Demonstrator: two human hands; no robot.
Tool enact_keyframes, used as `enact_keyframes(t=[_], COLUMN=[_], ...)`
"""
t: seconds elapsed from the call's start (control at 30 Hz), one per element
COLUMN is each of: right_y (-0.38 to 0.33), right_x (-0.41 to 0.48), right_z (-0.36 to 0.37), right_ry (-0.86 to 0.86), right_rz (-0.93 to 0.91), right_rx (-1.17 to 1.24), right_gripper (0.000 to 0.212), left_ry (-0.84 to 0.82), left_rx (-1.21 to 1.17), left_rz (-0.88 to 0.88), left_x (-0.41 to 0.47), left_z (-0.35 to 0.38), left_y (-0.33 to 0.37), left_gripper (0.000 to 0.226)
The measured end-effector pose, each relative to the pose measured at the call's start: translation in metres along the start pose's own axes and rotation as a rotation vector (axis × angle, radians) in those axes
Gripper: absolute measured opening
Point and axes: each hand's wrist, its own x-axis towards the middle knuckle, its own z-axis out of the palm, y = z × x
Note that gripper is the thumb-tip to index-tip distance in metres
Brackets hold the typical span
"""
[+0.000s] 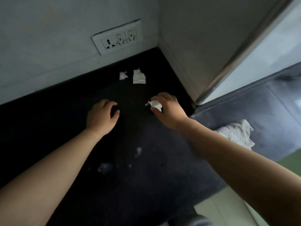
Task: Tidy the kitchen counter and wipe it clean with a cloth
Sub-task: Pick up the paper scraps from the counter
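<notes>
On the black counter (61,121) lie two white paper scraps near the back wall: a small one (123,75) and a larger one (139,77). My right hand (167,110) is closed on another crumpled white paper scrap (156,104), just in front of them. My left hand (102,117) rests palm-down on the counter with its fingers curled; whether it holds anything is hidden. Pale smudges (105,167) mark the counter nearer to me. A whitish cloth (236,132) lies lower down to the right, beyond the counter's edge.
A white socket plate (118,39) sits on the back wall above the counter. A side wall (187,38) with a metal-edged panel (241,46) closes the right end. Dark floor (268,111) shows to the right.
</notes>
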Motion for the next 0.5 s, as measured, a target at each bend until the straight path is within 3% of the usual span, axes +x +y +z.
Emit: enact_keyframes(t=[0.2,0.4,0.5], right_y=[0.009,0.001,-0.014], right_x=[0.038,0.068,0.098], right_z=[0.02,0.029,0.027], right_ry=[-0.114,-0.075,0.074], right_rz=[-0.005,-0.008,0.002], right_rx=[-0.19,-0.065,0.01], right_gripper=[0.044,0.023,0.02], left_ry=[0.106,0.142,0.137], left_rx=[0.028,-0.044,-0.059], left_rz=[-0.008,-0.032,-0.034], left_x=[0.022,0.025,0.027], left_z=[0.033,0.038,0.038], left_y=[-0.045,-0.05,-0.051], left_gripper=[0.049,0.046,0.045])
